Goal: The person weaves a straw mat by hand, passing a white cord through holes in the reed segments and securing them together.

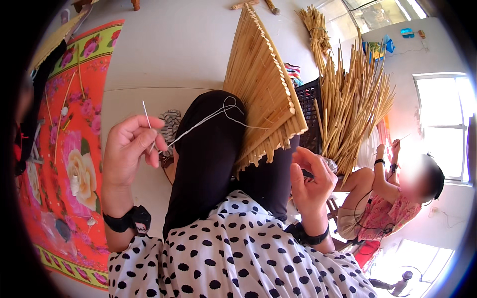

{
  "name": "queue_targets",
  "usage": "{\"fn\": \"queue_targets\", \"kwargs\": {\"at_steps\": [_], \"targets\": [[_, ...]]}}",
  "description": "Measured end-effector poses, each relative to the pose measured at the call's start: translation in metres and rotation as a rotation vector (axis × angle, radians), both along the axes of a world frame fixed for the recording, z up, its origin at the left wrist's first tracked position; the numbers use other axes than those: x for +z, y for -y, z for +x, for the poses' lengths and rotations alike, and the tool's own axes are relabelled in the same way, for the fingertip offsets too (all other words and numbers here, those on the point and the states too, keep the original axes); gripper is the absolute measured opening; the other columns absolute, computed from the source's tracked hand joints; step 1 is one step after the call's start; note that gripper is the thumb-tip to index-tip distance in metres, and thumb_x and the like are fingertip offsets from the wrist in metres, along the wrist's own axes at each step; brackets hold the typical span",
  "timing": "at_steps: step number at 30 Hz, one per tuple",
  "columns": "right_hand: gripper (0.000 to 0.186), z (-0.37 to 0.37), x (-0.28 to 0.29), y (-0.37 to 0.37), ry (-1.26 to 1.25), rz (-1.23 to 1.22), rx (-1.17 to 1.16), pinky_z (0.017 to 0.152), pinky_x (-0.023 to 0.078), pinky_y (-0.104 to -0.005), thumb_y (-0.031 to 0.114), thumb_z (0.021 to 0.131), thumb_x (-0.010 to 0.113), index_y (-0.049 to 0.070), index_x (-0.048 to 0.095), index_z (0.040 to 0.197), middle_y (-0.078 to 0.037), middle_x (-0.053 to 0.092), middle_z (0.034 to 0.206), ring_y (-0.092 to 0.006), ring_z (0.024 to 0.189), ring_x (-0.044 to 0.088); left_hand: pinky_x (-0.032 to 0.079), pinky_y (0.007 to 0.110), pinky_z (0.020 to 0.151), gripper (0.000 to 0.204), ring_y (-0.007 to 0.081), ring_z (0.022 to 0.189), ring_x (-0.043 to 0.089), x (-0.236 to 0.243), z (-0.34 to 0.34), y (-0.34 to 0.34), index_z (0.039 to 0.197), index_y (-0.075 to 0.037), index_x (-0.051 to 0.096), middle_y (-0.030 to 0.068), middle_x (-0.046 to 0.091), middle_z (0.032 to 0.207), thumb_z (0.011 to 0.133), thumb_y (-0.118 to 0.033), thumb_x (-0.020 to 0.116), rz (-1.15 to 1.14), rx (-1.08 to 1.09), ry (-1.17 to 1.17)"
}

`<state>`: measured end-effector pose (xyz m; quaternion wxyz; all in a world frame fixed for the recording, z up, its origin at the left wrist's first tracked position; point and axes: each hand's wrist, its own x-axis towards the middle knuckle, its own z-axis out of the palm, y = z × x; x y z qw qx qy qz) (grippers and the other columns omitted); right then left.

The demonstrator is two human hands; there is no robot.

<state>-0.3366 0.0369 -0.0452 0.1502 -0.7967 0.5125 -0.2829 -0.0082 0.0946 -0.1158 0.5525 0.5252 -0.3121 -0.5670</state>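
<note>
Between the thumb and fingers of my left hand is a long thin needle, tip upward. White thread runs from this hand across my dark-trousered knee, makes a loose loop, and reaches a panel of straw stalks. The panel leans upright between my knees; pale stitches bind its long edge, and cut stalk ends show at its lower side. My right hand hovers just right of the panel's near corner, apart from it. Its fingers are bent and separated from the thumb, with nothing visible in them.
A black plastic crate with a large heap of loose stalks stands right of the panel. A tied stalk bundle is beyond it. Another person sits at right. A red floral cloth with small items lies at left.
</note>
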Motion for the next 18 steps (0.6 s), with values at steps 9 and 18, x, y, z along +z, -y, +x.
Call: {"fn": "queue_targets", "kwargs": {"at_steps": [9, 18], "targets": [[0.06, 0.018, -0.038, -0.005, 0.021, 0.042, 0.065, 0.074, 0.056, -0.0345, 0.011, 0.074, 0.078, -0.003, 0.053, 0.128, -0.021, 0.062, 0.114, -0.0302, 0.087, 0.068, 0.041, 0.031, 0.098, 0.018, 0.0207, 0.119, 0.054, -0.008, -0.095, 0.02, 0.09, 0.0, 0.061, 0.0161, 0.057, 0.132, 0.099, -0.011, 0.05, -0.406, -0.293, 0.1], [0.033, 0.022, -0.045, -0.002, 0.127, 0.057, 0.055, 0.07, 0.056, -0.0337, 0.009, 0.078, 0.075, -0.006, 0.056, 0.101, -0.018, 0.066, 0.092, -0.0278, 0.079, 0.069, 0.045, 0.029, 0.087, 0.022, 0.0166, 0.104, 0.057, -0.004, -0.129, 0.022, 0.085, 0.002, 0.058, 0.0191, 0.055, 0.134, 0.1, -0.012, 0.049, -0.447, -0.412, 0.072]]}}
